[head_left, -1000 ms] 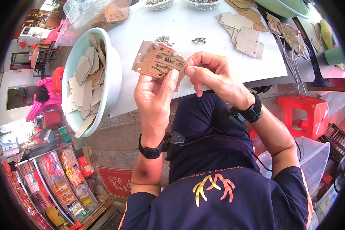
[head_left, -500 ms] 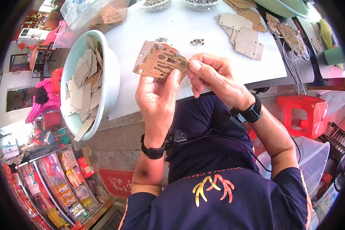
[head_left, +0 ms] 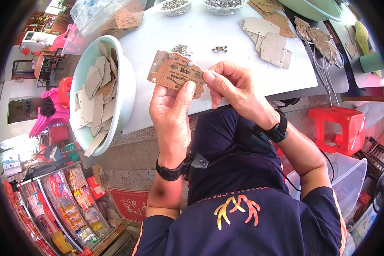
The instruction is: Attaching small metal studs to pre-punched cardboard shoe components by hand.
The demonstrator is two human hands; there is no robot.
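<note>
My left hand (head_left: 173, 115) holds a brown printed card (head_left: 179, 73) with a scalloped edge, thumb on its front and fingers behind. A second brown piece (head_left: 157, 64) shows behind the card's left side. Round metal studs (head_left: 190, 64) sit along the card's upper edge. My right hand (head_left: 239, 87) pinches the card's right corner between thumb and forefinger; whether a small stud is between them is hidden. Just beyond the card on the white tabletop lie a pile of small metal studs (head_left: 181, 50) and a smaller cluster of metal rings (head_left: 219, 49).
At the left stands a pale green basin (head_left: 128, 85) full of grey and brown pieces. Clear tubs of metal parts (head_left: 173, 7) line the far edge. Grey pieces (head_left: 273, 49) are stacked at the right, near white cords (head_left: 326, 81). A red stool (head_left: 337, 128) stands lower right.
The card has shifted slightly left and down in my left hand and turned a little. My right hand has moved left with it, its thumb and forefinger still at the right corner.
</note>
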